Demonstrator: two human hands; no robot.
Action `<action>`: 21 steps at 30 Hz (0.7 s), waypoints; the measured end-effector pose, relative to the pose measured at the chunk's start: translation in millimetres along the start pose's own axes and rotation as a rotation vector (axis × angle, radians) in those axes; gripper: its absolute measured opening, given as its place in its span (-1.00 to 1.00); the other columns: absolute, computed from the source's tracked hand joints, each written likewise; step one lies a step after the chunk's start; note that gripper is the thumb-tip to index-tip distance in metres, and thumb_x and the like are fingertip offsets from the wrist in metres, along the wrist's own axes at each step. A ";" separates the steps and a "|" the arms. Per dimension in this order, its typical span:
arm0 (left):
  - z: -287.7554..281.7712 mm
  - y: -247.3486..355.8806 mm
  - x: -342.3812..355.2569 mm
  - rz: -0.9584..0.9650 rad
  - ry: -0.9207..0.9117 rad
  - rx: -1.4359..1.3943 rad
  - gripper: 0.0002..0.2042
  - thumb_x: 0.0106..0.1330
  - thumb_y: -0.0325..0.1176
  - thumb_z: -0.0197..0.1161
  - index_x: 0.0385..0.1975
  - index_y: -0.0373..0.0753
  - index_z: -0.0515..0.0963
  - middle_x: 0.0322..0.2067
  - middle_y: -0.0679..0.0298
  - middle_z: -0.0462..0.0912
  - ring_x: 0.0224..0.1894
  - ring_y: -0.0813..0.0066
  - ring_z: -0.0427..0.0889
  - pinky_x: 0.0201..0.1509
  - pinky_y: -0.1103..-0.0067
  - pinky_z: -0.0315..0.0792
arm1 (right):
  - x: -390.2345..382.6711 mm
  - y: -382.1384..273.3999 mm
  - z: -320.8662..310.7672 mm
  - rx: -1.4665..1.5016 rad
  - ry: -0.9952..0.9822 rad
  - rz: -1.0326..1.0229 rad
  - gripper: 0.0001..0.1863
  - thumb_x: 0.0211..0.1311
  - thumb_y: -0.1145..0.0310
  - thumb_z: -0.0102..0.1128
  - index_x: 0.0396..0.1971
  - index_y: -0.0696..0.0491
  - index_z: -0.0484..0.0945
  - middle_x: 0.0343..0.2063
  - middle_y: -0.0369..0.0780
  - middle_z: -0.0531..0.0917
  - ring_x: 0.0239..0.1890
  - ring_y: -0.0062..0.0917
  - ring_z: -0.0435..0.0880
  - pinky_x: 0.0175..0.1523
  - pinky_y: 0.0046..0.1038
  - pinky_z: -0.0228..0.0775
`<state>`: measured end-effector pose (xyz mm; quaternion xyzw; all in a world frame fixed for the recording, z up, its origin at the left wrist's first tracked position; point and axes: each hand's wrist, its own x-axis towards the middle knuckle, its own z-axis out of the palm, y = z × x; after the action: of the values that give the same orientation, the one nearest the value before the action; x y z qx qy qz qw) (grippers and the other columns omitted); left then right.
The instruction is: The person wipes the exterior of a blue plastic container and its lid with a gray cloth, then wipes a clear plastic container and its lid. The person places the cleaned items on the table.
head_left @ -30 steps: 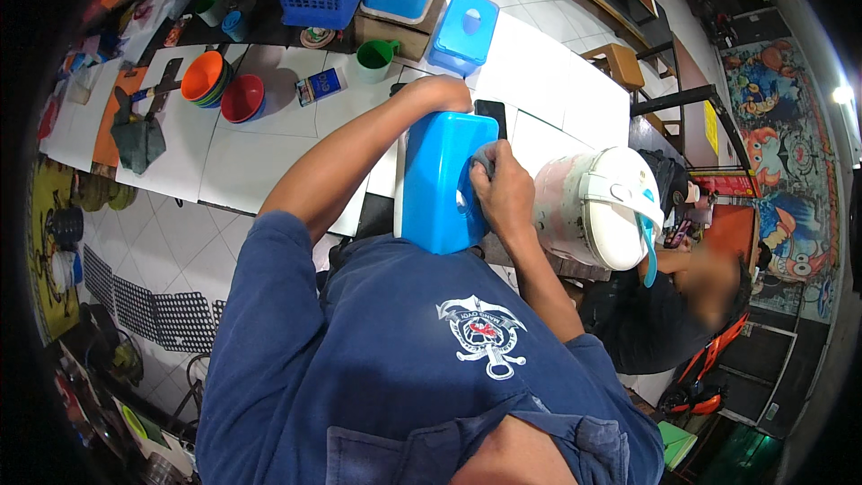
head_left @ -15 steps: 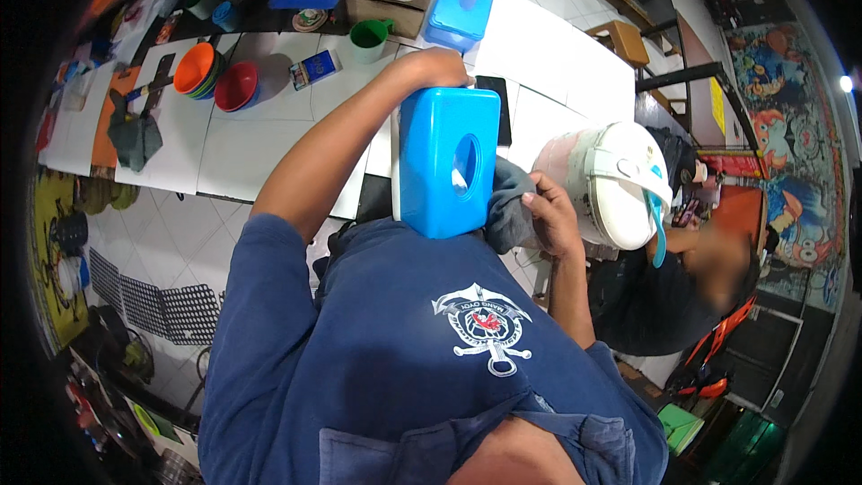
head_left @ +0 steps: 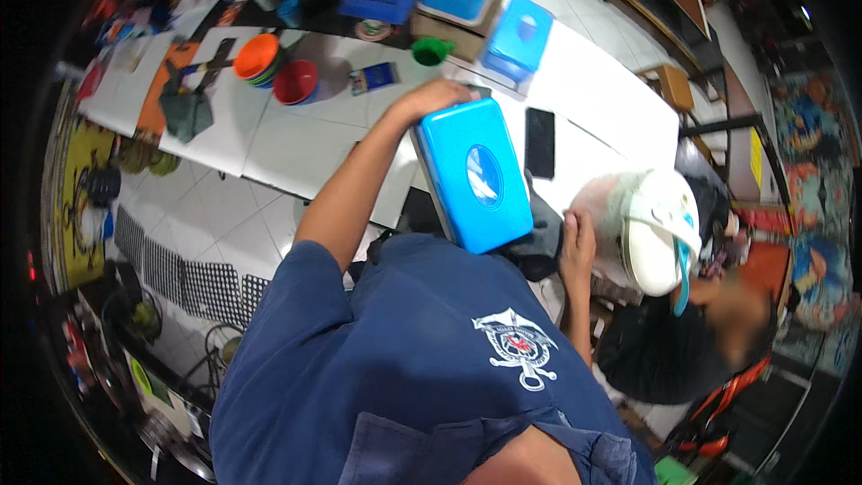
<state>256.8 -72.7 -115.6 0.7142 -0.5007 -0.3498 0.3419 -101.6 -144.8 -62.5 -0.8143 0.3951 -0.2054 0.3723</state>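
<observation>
My left hand [head_left: 440, 99] is closed over the far end of a blue plastic tissue box [head_left: 453, 166], with a bit of dark cloth showing by the fingers. The box is held near my stomach at the table's edge, its oval opening facing up and white showing inside. At the box's right side, my right hand [head_left: 577, 242] holds a dark grey cloth [head_left: 540, 238] against it. The cloth hides part of those fingers. A black phone [head_left: 540, 144] lies on the table just beyond the box.
A white lidded bucket [head_left: 620, 224] with a turquoise-handled utensil stands right; a person [head_left: 664, 332] sits behind it. On the white table [head_left: 305, 144] are orange bowls [head_left: 258, 56], a red bowl [head_left: 296, 81], a green mug [head_left: 431, 51], another blue box [head_left: 518, 40] and a dark cloth [head_left: 187, 114].
The tissue box has turned slightly, its near end swinging right and its top facing me more. My right hand's fingers now point more upward beside the cloth. The whole view has shifted.
</observation>
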 end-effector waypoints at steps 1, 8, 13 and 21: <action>6.3 -20.8 -8.2 -0.022 0.027 -0.031 -0.60 0.33 -0.06 0.09 -0.15 -0.31 0.62 -0.20 0.10 0.67 -0.15 0.30 0.61 0.03 0.46 0.42 | -0.5 -5.1 0.5 -0.079 0.018 0.004 -0.81 0.39 0.37 -0.06 -0.29 0.19 0.43 -0.40 -0.08 0.55 -0.34 -0.39 0.53 -0.19 -0.40 0.35; 43.0 -129.0 -78.4 -0.203 0.177 -0.623 -0.75 0.19 -0.32 0.19 -0.24 -0.34 0.63 -0.31 0.13 0.69 -0.30 0.49 0.58 -0.19 0.43 0.47 | 7.9 7.7 31.3 0.073 -0.024 -0.102 -0.91 0.26 0.50 0.02 -0.31 0.16 0.34 -0.49 -0.20 0.43 -0.46 -0.50 0.38 -0.31 -0.46 0.28; 65.5 -132.6 -109.8 -0.391 0.365 -0.815 -0.69 0.24 -0.31 0.15 -0.12 -0.36 0.60 -0.13 0.04 0.66 -0.17 0.37 0.63 -0.11 0.43 0.50 | 16.9 3.5 63.0 0.240 -0.265 -0.198 -0.93 0.29 0.54 -0.09 -0.28 0.14 0.38 -0.47 -0.26 0.46 -0.46 -0.64 0.36 -0.35 -0.57 0.23; 80.0 -134.9 -125.6 -0.445 0.501 -0.893 -0.69 0.33 -0.32 0.04 -0.09 -0.37 0.58 -0.13 0.05 0.65 -0.16 0.41 0.64 -0.07 0.47 0.49 | 23.1 -2.1 76.0 0.179 -0.428 -0.152 -0.86 0.23 0.59 -0.14 -0.25 0.14 0.40 -0.51 -0.28 0.45 -0.52 -0.68 0.31 -0.42 -0.57 0.18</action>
<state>221.8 71.8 -250.7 0.6499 -0.0444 -0.4113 0.6375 -38.8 -128.6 -108.5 -0.8306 0.2249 -0.0897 0.5014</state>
